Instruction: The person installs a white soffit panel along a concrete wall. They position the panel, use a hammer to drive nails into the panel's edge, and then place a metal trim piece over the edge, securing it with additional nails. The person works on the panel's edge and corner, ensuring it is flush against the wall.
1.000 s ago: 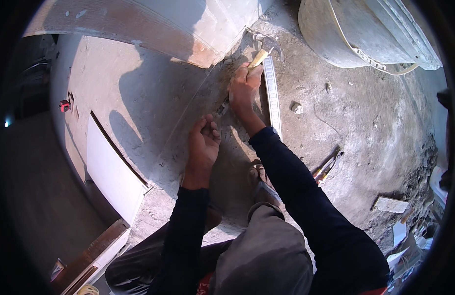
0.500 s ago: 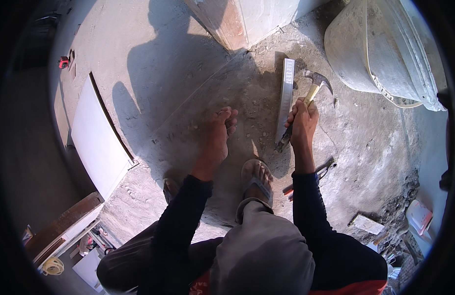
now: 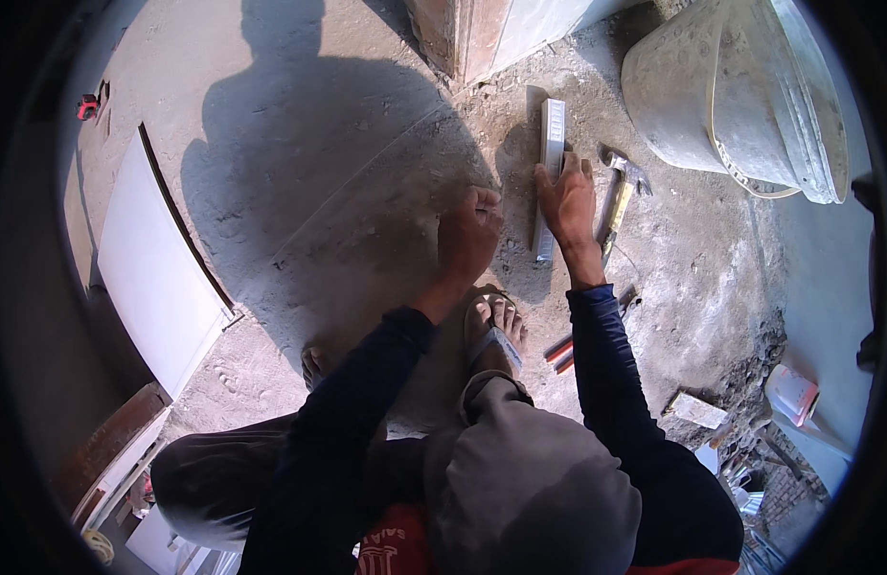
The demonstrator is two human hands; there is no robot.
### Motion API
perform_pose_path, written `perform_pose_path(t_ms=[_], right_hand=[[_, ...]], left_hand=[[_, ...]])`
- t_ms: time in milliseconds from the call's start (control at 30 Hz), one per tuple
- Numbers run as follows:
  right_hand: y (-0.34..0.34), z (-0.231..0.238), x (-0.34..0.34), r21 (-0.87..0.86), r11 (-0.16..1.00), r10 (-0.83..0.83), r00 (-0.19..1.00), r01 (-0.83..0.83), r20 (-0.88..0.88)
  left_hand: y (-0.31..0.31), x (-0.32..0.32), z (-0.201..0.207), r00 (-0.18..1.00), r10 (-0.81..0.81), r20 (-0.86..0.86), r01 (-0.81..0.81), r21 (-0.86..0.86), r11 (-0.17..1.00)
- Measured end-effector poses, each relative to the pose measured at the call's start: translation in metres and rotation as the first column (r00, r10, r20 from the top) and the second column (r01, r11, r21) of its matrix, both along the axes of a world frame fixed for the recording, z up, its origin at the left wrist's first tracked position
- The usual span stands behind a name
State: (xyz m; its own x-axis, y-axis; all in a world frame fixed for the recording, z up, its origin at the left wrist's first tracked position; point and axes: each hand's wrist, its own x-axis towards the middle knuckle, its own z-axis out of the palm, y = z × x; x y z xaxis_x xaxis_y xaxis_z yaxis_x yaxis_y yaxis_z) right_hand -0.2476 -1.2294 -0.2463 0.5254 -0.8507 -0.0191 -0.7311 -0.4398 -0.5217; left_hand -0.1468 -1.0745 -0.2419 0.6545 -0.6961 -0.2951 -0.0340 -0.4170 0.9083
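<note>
The hammer has been laid on the floor beside the white bar, so the freed right hand is rested half-open over the bar (whether gripped cannot be told), the curled left hand's contents being hidden.

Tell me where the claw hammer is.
In the head view, the claw hammer lies on the ground just right of the right hand, with the bucket to its upper right.

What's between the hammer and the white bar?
The head view shows the right hand between the hammer and white bar, partly covering the bar.
</note>
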Motion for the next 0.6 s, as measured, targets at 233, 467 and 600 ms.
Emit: perform_pose_path(t_ms=[233,467,600], right_hand=[[0.007,0.071,0.043,0.405,0.914,-0.273,0.795,0.037,0.542],[0.017,0.081,0.121,0.098,0.992,-0.124,0.704,0.077,0.699],[0.022,0.071,0.138,0.0,0.999,-0.036,0.786,0.046,0.617]], left_hand=[[0.046,0.079,-0.029,0.914,0.232,0.334,-0.19,-0.155,0.969],[0.072,0.103,-0.043,0.844,0.177,0.507,-0.101,-0.174,0.98],[0.07,0.104,-0.041,0.879,0.192,0.436,-0.128,-0.171,0.977]])
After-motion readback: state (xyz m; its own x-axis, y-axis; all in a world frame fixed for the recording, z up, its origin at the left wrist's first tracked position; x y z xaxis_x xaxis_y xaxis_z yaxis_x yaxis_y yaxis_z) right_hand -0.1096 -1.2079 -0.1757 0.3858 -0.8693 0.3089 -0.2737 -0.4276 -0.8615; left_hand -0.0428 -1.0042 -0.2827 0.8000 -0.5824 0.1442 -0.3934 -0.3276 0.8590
